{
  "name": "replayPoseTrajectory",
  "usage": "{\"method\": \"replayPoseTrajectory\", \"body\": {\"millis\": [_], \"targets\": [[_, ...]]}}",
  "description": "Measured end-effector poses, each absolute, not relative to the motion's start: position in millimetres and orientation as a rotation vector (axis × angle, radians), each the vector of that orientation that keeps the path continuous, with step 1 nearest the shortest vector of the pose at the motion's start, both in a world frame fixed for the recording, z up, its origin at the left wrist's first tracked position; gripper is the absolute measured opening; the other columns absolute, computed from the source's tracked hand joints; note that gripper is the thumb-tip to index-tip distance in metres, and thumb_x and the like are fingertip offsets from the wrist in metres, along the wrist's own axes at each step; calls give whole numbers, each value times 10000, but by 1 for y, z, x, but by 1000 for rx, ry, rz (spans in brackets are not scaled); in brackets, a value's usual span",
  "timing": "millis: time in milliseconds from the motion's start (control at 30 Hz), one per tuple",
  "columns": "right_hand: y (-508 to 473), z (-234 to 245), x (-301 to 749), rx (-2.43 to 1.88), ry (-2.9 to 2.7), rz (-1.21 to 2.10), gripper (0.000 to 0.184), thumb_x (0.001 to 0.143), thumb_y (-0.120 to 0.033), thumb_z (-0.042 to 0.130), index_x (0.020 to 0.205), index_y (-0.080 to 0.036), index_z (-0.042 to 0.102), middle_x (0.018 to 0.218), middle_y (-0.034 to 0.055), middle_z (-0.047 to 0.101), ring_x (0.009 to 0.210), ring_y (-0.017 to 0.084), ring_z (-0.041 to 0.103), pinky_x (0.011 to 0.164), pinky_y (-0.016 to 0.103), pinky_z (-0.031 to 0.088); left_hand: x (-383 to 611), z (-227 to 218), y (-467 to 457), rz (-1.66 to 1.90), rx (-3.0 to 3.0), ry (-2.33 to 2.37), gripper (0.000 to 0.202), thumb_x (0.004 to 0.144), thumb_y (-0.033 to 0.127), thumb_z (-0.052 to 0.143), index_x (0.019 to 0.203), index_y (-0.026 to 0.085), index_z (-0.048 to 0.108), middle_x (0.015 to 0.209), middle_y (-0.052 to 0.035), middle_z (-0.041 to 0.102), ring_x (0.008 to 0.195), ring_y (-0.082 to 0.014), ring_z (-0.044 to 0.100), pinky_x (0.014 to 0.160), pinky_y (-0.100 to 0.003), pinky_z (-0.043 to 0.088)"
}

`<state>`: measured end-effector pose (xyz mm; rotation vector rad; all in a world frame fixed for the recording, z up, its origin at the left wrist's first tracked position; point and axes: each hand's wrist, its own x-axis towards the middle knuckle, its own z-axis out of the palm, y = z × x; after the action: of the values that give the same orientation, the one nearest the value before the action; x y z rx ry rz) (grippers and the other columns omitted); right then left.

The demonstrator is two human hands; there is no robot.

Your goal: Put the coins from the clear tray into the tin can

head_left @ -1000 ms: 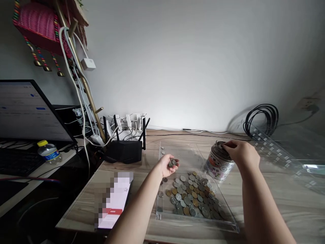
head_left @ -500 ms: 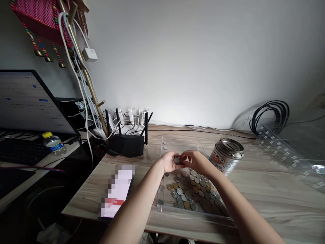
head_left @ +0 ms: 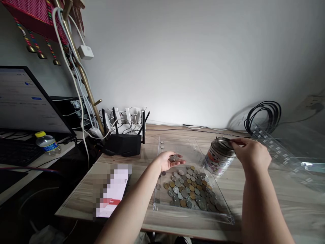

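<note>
Several coins (head_left: pixel 173 158) rest in the cupped palm of my left hand (head_left: pixel 168 161), its fingers stretched out beneath them over the tray. My right hand (head_left: pixel 251 152) is at the top of a printed round tin (head_left: pixel 220 156), thumb and fingers pinched by the slot in its metal lid (head_left: pixel 224 142). Whatever sits between those fingertips is too small or hidden to make out. Below my left hand, a spread of silver and brass-coloured coins (head_left: pixel 189 190) covers the near part of a clear plastic tray (head_left: pixel 177 209). The tin stands upright beside the tray's right edge.
A phone (head_left: pixel 114 193), partly blurred out, lies left of my left forearm. Behind it stands a black router (head_left: pixel 123 145) with cables. Coiled black cable (head_left: pixel 264 117) and a clear plastic panel (head_left: pixel 284 152) are at the right. A bottle (head_left: pixel 48 144) and monitor (head_left: pixel 30 105) are far left.
My right hand has left the coins in my left palm and moved right to the tin's lid. My left hand stays over the tray, fingers now stretched. The view has shifted slightly.
</note>
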<state>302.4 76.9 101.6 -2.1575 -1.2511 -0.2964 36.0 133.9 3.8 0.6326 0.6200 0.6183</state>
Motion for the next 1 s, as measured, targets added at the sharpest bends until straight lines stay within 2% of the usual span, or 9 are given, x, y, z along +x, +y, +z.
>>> {"method": "replayPoseTrajectory", "body": {"millis": [167,333,400,533,600,700,800,867,1000], "targets": [[83,96,307,-2198,-1321,-214,318,659,-425,530,875,-240,671,802,115,609,685,240,495,529,333,318,38,2,136,607,622,609,251,815,140,352,888,-2,545,922,-243,605,855,-229,610,630,-211,516],[80,95,277,-1852,-1333,-538,332,745,-400,443,945,-210,627,918,88,613,806,221,499,639,326,369,37,6,131,622,691,621,205,810,97,388,872,0,557,897,-217,619,850,-215,613,620,-180,513],[81,90,256,-1697,-1539,-383,303,766,-380,426,900,-202,631,875,75,626,740,186,522,627,293,387,38,7,130,632,736,654,193,815,115,412,842,4,568,869,-209,626,812,-208,624,569,-162,508],[88,65,210,-1507,-2117,263,281,731,-412,484,855,-215,643,751,38,643,588,134,535,516,233,389,42,6,129,638,817,717,187,801,192,491,814,28,579,793,-177,639,695,-193,641,480,-151,491],[94,52,198,-1468,-2242,407,271,706,-407,512,844,-214,642,717,16,643,555,116,529,494,217,375,44,6,129,639,852,745,184,777,213,532,831,44,582,752,-150,642,635,-187,641,437,-153,478],[102,39,193,-1462,-2274,457,228,676,-370,540,788,-200,645,674,-1,637,532,102,519,479,204,352,45,6,128,612,892,757,201,746,218,572,850,47,583,731,-146,642,607,-194,639,395,-154,457],[105,40,197,-1487,-2234,392,175,673,-306,535,744,-201,656,645,1,636,556,115,530,505,210,361,43,8,128,586,863,688,232,773,245,533,898,55,580,777,-157,646,671,-202,641,441,-170,482],[101,49,203,-1535,-2146,267,195,701,-300,503,759,-213,667,696,14,650,603,132,549,539,221,379,42,8,128,560,804,660,258,813,257,459,898,46,582,801,-169,646,728,-207,638,496,-188,502],[86,77,237,-1721,-1693,-317,321,779,-358,404,954,-229,639,887,72,635,754,194,549,590,281,387,41,8,129,551,747,674,245,819,169,392,825,17,583,809,-194,641,777,-208,631,558,-189,510]]}}
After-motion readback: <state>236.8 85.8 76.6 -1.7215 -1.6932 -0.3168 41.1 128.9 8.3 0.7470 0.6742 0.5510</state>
